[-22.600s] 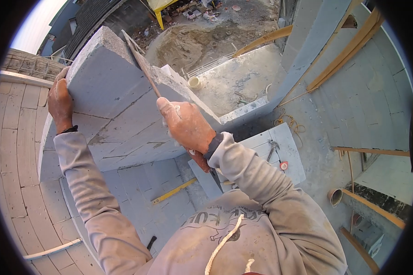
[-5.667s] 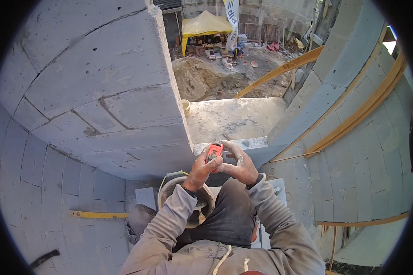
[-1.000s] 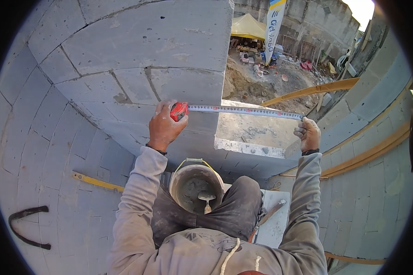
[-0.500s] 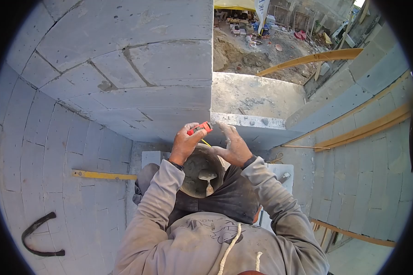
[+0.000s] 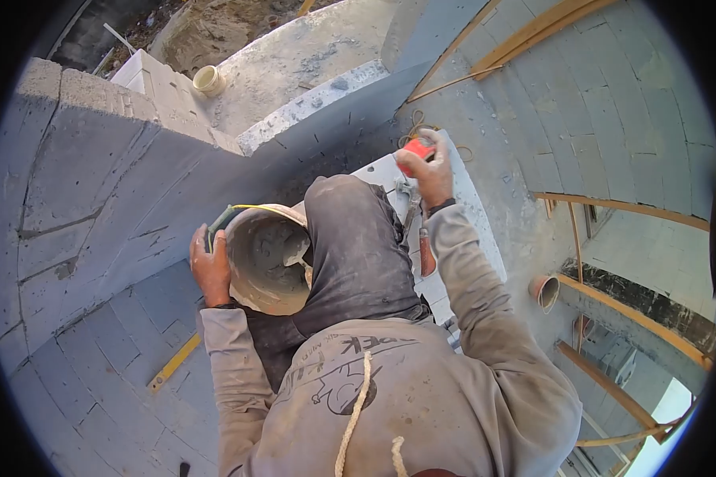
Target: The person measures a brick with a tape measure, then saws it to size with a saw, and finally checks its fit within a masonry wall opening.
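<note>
My right hand (image 5: 436, 171) is closed around a red tape measure (image 5: 415, 157), above a pale block (image 5: 473, 211) on my right. A tool with a red-brown handle (image 5: 427, 253) lies on that block beside my forearm. At the left, the fingers of my left hand (image 5: 212, 270) curl round the handle (image 5: 221, 219) of a mortar bucket (image 5: 250, 238). This bucket stands against my leg with grey mortar inside. Part of a trowel (image 5: 298, 253) shows in it, the rest hidden by my knee.
Grey block walls (image 5: 127, 183) surround me, with a window ledge (image 5: 314, 99) ahead bearing debris and a small pail (image 5: 209, 81). A yellow level or bar (image 5: 173, 363) is at lower left. Another bucket (image 5: 544, 292) and wooden battens (image 5: 612, 310) are at right.
The tape measure has passed from my left hand to my right, which has moved right over the block. My left hand has gone to the bucket handle. The view has turned right.
</note>
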Action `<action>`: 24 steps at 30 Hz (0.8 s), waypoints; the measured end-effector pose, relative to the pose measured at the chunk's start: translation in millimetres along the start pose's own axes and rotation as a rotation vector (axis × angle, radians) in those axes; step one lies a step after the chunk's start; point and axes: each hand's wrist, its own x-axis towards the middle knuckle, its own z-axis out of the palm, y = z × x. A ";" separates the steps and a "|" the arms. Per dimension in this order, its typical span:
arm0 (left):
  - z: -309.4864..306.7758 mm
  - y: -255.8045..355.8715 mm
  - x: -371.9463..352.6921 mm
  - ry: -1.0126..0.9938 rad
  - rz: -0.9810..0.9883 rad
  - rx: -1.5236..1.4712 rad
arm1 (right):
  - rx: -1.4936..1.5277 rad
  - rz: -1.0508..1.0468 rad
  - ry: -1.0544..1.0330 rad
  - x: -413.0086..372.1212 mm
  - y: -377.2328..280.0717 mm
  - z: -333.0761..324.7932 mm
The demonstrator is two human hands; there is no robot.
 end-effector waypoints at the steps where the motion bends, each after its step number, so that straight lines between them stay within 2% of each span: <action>1: 2.3 -25.5 2.9 0.072 -0.119 0.109 | 0.045 0.165 0.108 11.5 34.2 -29.6; 3: 9.3 -73.0 0.4 0.075 -0.213 0.153 | -0.479 0.263 0.241 22.0 105.5 -91.2; 4: 15.2 -99.5 -2.0 0.077 -0.302 0.189 | -0.673 0.303 0.217 20.9 151.9 -123.7; 5: 25.5 -132.9 -5.6 0.075 -0.320 0.172 | -0.822 0.445 0.212 9.8 171.7 -140.5; 6: 23.0 -134.7 -9.6 0.090 -0.344 0.183 | -0.895 0.541 0.176 -4.1 187.1 -153.6; 7: 24.9 -130.9 -12.4 0.001 -0.362 0.169 | -0.951 0.716 0.142 -19.0 177.9 -153.5; 8: 28.5 -124.7 -12.6 -0.084 -0.378 0.149 | -1.029 0.786 0.092 -32.3 199.7 -161.0; 9: 33.0 -118.4 -10.1 -0.067 -0.402 0.157 | -1.108 0.854 0.043 -42.3 222.9 -166.5; 11: 40.3 -109.6 -7.3 -0.235 -0.428 0.139 | -1.085 0.916 0.066 -64.2 238.9 -159.0; 12: 44.5 -114.1 -8.4 -0.229 -0.442 0.148 | -1.086 0.916 0.047 -68.6 240.6 -154.5; 14: 53.0 -128.2 -7.9 -0.192 -0.448 0.140 | -0.862 1.010 0.025 -75.7 240.7 -142.3; 15: 50.1 -130.4 -7.4 -0.228 -0.462 0.025 | -1.146 1.038 -0.005 -71.6 244.9 -132.3; 16: 49.2 -136.0 -8.0 -0.222 -0.460 0.031 | -1.139 1.038 -0.011 -72.1 244.8 -127.8; 18: 53.5 -145.3 -8.8 -0.197 -0.424 0.075 | -1.219 0.728 -0.008 -69.7 228.6 -112.8; 20: 49.3 -132.0 -8.6 -0.188 -0.426 0.112 | -1.109 0.534 -0.065 -69.2 234.1 -101.8; 22: 52.5 -123.8 -11.9 -0.205 -0.416 0.145 | -0.925 0.605 -0.189 -65.0 230.7 -89.6; 24: 49.5 -130.5 -14.9 -0.166 -0.378 -0.065 | -0.956 0.595 -0.130 -73.9 233.6 -72.9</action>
